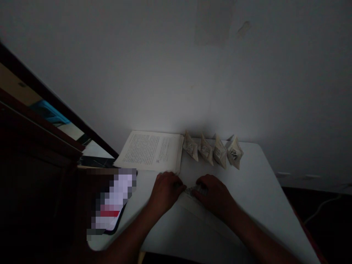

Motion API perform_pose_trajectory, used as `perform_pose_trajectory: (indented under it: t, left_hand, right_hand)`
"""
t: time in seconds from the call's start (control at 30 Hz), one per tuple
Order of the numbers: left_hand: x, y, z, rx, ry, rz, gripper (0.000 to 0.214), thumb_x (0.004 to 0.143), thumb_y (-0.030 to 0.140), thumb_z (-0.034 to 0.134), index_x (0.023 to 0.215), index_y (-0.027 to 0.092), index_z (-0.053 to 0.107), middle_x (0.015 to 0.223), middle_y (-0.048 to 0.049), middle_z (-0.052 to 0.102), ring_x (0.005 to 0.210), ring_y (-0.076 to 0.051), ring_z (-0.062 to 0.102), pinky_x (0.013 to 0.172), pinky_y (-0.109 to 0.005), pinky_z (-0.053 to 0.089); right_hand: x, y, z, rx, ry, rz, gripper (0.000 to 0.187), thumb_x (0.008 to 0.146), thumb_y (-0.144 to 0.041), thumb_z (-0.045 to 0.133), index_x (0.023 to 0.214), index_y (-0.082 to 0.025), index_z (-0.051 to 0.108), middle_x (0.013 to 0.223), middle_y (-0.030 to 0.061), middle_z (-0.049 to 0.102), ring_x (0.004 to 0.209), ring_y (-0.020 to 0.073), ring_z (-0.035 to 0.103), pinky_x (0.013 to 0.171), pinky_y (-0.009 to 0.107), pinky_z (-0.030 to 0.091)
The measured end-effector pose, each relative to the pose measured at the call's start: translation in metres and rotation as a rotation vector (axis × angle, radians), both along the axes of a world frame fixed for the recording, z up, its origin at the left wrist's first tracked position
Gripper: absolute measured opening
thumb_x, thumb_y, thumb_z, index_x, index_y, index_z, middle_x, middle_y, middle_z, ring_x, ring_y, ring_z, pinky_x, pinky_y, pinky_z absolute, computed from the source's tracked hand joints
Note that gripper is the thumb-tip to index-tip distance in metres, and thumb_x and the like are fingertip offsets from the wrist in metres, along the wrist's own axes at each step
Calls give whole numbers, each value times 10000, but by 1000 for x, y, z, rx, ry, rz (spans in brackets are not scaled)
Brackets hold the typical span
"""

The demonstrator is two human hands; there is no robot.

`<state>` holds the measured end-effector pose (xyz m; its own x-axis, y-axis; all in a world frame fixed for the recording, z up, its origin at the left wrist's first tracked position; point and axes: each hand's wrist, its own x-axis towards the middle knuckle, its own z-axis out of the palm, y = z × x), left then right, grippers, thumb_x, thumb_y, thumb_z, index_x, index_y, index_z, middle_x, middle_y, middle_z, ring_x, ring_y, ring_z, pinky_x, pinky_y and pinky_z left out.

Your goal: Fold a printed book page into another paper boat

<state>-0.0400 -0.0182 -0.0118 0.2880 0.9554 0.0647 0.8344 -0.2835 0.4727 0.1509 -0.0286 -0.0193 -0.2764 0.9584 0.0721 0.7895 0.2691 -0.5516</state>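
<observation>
My left hand and my right hand are close together over the white table, with a small gap between their fingertips. Both pinch a small piece of printed paper, mostly covered by the fingers; its folds are too dark to make out. Just beyond my hands, several folded paper boats stand in a row near the wall, made of printed pages. A stack of printed pages lies left of the boats, just past my left hand.
A phone with a lit, blurred-out screen lies at the table's left edge. The pale wall rises behind the table. Dark-framed furniture stands at the left, and a white cable runs at the right.
</observation>
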Motion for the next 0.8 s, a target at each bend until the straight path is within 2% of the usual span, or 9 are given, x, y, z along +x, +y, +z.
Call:
perform_pose_trajectory:
  t: [0.3,0.8]
  left_hand:
    - [15,9,-1,-30,67,-50,116,763,339,637,765,231,680,797,7,681,798,-192,579,752,-358,355]
    - [18,9,-1,-46,72,-35,115,754,356,644,762,251,689,782,17,685,802,-202,589,757,-363,360]
  right_hand:
    - [0,-2,1,26,7,1,159,739,-311,635,814,-182,579,790,38,580,778,186,519,703,293,409]
    - [1,-1,0,26,14,2,152,745,-317,626,812,-189,581,796,38,586,784,187,526,714,303,418]
